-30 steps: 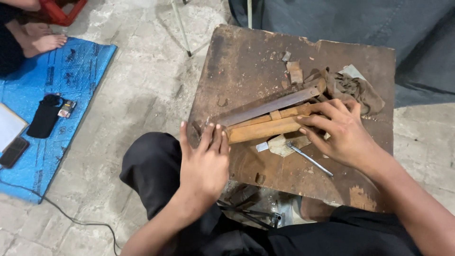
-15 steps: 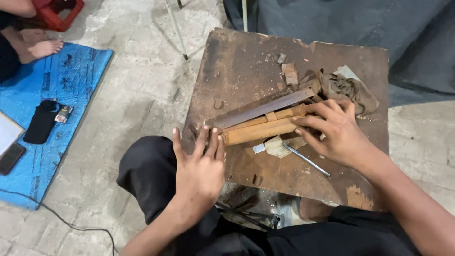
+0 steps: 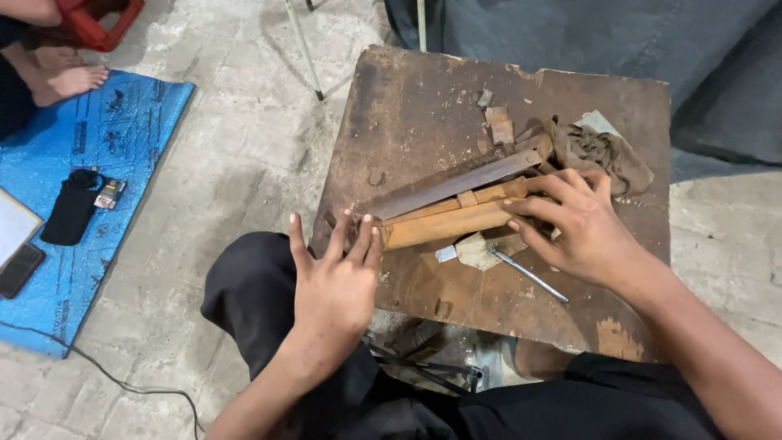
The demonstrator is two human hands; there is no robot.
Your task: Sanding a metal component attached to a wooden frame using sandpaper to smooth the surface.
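Head view looks straight down on my two hands at a worn board laid across my lap. My left hand lies flat at the near left edge, fingers spread and straight, their tips touching the left ends of the wood strips. It grips nothing. My right hand sits on the right ends of the same strips, fingers curled and pressing down on the top one, thumb tucked towards a small wood chip. The strips lie slanted across the middle of the board, with a flat metal bar along their far side, touching them.

I judge the main risk to be slip. The strips are stacked and only pressed, not clamped, so an uneven push from either hand could skew them apart or slide the bar off its line. My left fingertips sit right at the strip ends near the board's edge, where a sudden shift could jam or pinch them. A thin metal rod lies just below my right hand; a careless sweep of the wrist could roll it off the board. Beyond my right hand a crumpled rag could snag the bar's end.
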